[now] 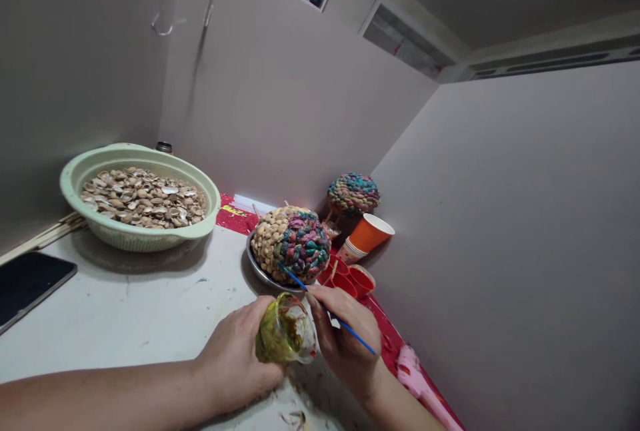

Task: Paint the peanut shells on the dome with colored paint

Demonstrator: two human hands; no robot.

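Note:
My left hand [245, 351] is closed round a clear plastic cup [285, 331], tilted and smeared inside with yellow-green paint. Between the fingers of my right hand [350, 334] is a thin blue paintbrush [357, 336]. Its tip meets the lower front of a rounded shell-covered piece [295, 241], or comes very close to it. Bare tan shells cover the left side of that piece; teal, pink and purple paint colours the right. A shallow metal bowl [255, 268] holds it up.
A green basket [67, 181] full of nut-like shells [145, 198] stands at left, near a dark phone [33, 284]. Behind the bowl are a second painted piece [354, 192], an orange paper cup [367, 234] and red cups [345, 282]. A pink tool [420, 384] lies at right.

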